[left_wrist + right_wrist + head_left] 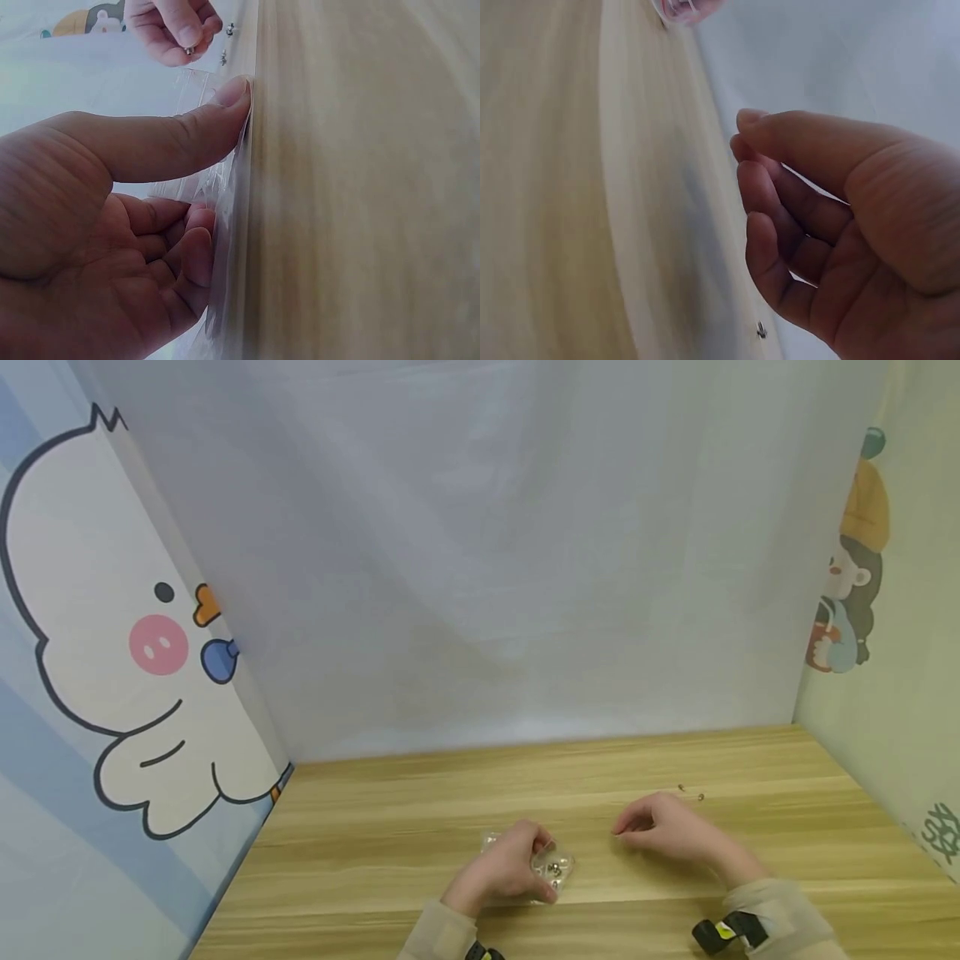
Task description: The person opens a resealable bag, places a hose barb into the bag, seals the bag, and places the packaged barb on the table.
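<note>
My left hand (512, 862) grips a clear plastic bag (558, 858) low over the table, its thumb on the near side and fingers curled at the far side. Several small shiny metal pieces (555, 869) show through the plastic. To the right, my right hand (667, 833) is held above the table with thumb and forefinger together. In the left wrist view, a tiny metal piece (190, 51) is pinched at those fingertips; its exact kind is too small to tell. Beyond that hand lie two similar loose metal pieces, one farther (681, 787) and one nearer (701, 797).
The wood-grain table (360, 843) reaches back to a pale grey curtain (487, 568). Cartoon-printed panels stand at its sides: a white bird panel (82, 568) on the left and a pale green panel (900, 710) on the right.
</note>
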`<state>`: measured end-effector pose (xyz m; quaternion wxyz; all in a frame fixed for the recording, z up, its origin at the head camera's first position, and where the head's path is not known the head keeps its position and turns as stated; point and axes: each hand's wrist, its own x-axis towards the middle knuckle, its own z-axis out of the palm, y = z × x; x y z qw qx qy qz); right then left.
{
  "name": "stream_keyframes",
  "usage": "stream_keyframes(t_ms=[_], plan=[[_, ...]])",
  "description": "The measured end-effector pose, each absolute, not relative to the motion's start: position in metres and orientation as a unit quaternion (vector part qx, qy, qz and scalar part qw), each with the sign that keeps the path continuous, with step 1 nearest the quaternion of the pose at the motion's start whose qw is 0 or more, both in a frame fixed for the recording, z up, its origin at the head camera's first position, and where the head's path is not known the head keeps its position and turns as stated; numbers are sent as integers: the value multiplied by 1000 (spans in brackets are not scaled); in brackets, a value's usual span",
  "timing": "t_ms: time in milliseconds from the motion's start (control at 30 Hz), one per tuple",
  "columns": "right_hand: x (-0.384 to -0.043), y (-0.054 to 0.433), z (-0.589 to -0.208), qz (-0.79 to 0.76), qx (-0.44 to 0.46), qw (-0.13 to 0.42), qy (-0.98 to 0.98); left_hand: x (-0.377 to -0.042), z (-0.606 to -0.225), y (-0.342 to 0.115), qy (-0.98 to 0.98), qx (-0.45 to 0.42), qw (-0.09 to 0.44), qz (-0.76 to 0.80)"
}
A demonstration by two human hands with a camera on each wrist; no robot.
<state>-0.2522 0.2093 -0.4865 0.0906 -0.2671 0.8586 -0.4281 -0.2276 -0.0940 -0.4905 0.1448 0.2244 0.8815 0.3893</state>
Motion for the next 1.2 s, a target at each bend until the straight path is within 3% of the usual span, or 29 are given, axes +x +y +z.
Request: stream_keyframes(t_ms=[633,1200], plan=[[-232,143,-495,-463,-289,98,832,-229,-490,-94,884,222,146,385],[-225,124,-502,-479,-299,88,821,-231,-492,-92,887,219,148,379]])
